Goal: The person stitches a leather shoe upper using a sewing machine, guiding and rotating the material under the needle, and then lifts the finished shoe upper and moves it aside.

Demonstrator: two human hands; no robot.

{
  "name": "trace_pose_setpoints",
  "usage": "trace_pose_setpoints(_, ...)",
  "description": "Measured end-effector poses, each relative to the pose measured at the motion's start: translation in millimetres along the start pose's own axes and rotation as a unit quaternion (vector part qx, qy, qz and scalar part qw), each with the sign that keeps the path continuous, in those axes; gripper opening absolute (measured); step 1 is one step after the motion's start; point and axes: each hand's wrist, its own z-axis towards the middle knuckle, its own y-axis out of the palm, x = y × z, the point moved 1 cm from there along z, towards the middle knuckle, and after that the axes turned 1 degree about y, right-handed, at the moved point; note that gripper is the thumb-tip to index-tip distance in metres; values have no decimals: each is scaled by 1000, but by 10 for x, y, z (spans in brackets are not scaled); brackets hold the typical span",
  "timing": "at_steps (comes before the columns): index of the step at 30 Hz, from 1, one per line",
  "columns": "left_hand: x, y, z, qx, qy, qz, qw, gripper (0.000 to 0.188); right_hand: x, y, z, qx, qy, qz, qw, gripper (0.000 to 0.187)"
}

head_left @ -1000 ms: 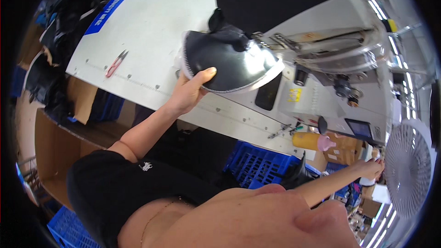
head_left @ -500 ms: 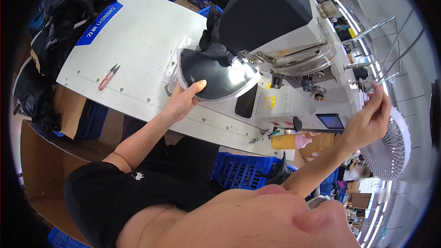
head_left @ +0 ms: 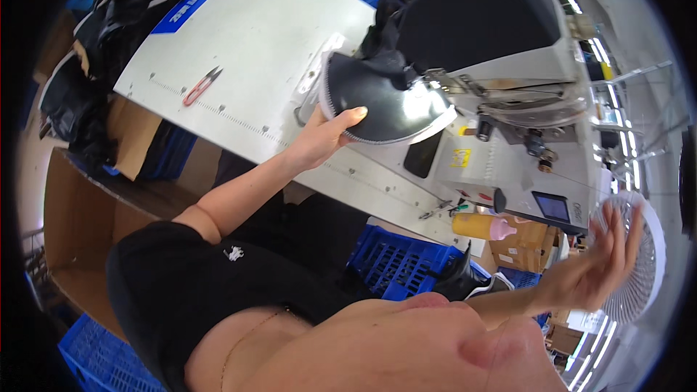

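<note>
A glossy black leather shoe upper (head_left: 377,105) with a pale stitched edge lies beneath the sewing machine's needle area, in bright lamp light. My left hand (head_left: 327,134) grips its near left edge, thumb on top and fingers underneath, mostly hidden. The dark sewing machine head (head_left: 479,14) stands over the upper's right side. Off to the right, in front of a white fan (head_left: 650,261), my right hand (head_left: 599,265) is raised with fingers stretched out and slightly smeared. Nothing shows in it.
Red-handled thread snips (head_left: 202,87) lie on the white table (head_left: 268,22). Black shoe uppers (head_left: 138,14) are heaped at the far left. A yellow bottle with a pink cap (head_left: 479,226) and a blue crate (head_left: 396,258) are near the table's front edge. A cardboard box (head_left: 80,225) stands at left.
My right hand has moved down and a little outward, and its fingers have spread. My left hand keeps its hold on the shoe upper. The whole view has shifted.
</note>
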Motion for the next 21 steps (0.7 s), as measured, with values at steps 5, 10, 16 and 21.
trace_pose_setpoints(5,6,-28,-18,28,0,16,999,36,480,-487,-927,126,-80,-80,986,49)
trace_pose_setpoints(10,-15,-99,5,35,27,102,994,38,1518,-180,-1445,320,344,-130,873,31)
trace_pose_setpoints(16,83,-75,-30,40,16,-10,999,40,2549,-104,-1877,274,486,-84,826,32)
trace_pose_setpoints(21,58,-60,-50,48,31,5,998,35,2949,-77,-2087,267,507,-74,816,32)
